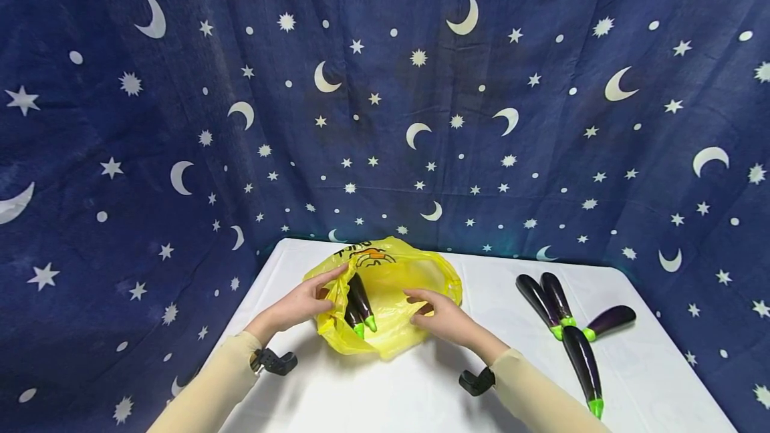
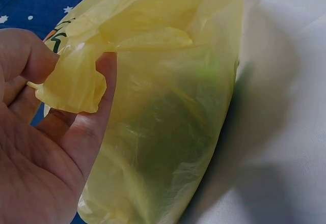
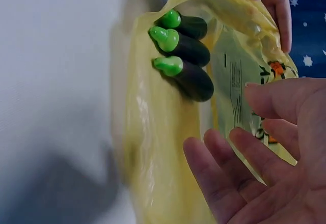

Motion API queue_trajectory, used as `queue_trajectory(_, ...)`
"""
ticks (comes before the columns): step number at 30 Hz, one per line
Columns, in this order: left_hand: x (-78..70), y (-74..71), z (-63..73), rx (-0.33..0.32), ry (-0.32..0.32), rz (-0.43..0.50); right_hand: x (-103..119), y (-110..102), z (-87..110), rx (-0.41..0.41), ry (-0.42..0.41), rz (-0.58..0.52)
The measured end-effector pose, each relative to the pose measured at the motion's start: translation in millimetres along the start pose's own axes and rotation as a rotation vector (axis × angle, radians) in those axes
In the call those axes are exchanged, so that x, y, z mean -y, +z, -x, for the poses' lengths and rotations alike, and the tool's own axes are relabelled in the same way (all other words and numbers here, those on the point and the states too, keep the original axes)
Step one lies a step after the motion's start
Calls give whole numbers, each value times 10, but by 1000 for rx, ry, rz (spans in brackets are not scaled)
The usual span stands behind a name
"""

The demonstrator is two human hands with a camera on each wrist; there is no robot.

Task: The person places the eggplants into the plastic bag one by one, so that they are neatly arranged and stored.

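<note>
A yellow plastic bag (image 1: pixel 424 280) lies on the white table with its mouth spread toward me. With thumb and fingers, my left hand (image 1: pixel 305 301) grips the left side of its rim; in the left wrist view a crumpled fold of the bag (image 2: pixel 76 81) pokes out from that grip. Inside, three dark eggplants (image 3: pixel 191 79) with bright green stem ends lie side by side, partly covered by the bag's wall in the head view. At the right of the bag's mouth, my right hand (image 1: pixel 448 321) has relaxed, spread fingers and holds nothing.
Several more eggplants (image 1: pixel 582 361) lie grouped on the right part of the white table (image 1: pixel 487 293). A dark blue cloth (image 1: pixel 385 119) with moons and stars hangs behind the table and along its sides. Each wrist wears a black strap with a small camera.
</note>
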State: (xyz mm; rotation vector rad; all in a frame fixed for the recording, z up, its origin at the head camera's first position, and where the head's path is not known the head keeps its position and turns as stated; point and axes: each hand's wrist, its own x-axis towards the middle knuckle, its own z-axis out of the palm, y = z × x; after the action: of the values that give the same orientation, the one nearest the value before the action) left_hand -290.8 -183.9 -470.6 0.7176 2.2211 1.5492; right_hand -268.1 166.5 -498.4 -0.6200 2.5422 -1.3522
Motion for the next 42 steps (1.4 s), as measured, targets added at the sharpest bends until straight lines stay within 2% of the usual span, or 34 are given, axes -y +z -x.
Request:
queue_trajectory(13, 8, 2, 2, 0, 16, 5, -253, -405, 556, -169, 141, -19)
queue_trajectory(22, 26, 1, -26, 15, 16, 34, -446, -628, 806, -268, 139, 36)
queue_trajectory(25, 33, -6, -30, 17, 22, 34, -502, -693, 873, -299, 140, 69)
queue_trajectory(31, 42, -12, -30, 17, 31, 26, -602, -874, 1068, -365, 135, 205)
queue_trajectory(35, 34, -7, -26, 18, 31, 28, -680, -999, 1223, -401, 155, 287)
queue_trajectory(42, 32, -7, -41, 17, 32, 28, -817, -1175, 1435, -428, 207, 352)
